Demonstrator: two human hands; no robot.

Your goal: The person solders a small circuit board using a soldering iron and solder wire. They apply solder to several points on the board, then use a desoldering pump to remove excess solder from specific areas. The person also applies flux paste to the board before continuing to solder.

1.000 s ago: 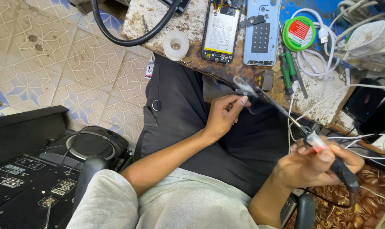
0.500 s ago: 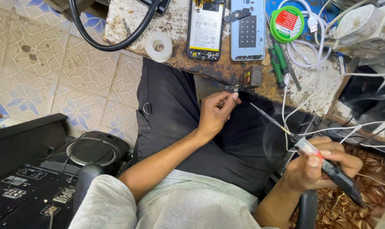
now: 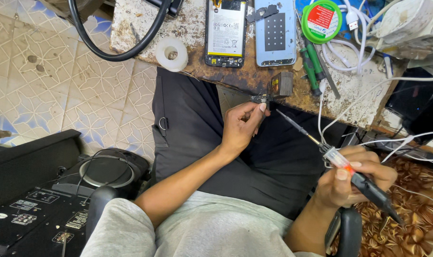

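Two bare hands work above the person's lap, well apart from each other. The left hand [image 3: 242, 124] pinches a tiny dark electronic part [image 3: 260, 98] between thumb and fingertips, holding it up just below the near edge of the table [image 3: 354, 90]. The right hand [image 3: 354, 178] is closed around the dark handle of a soldering iron [image 3: 342, 164], whose thin metal tip slants up and left toward the small part; the tip stops near it, and whether the two touch cannot be told. Just above the part, at the table edge, sits a small dark block-shaped piece [image 3: 283, 84]. Further back on the worn, stained tabletop lie an opened phone [image 3: 226, 31] with its battery showing and, beside it, a pale blue phone back cover [image 3: 275, 31]. To the right of these lie green-handled screwdrivers [image 3: 312, 59], a round green-rimmed tin [image 3: 321, 20] and a tangle of white cables [image 3: 350, 45]. A roll of clear tape [image 3: 171, 54] rests near the left end, with a thick black hose [image 3: 116, 50] looping past it. The person wears dark trousers [image 3: 192, 128]. On the patterned tile floor [image 3: 50, 76] at lower left stands a black speaker unit [image 3: 40, 204].
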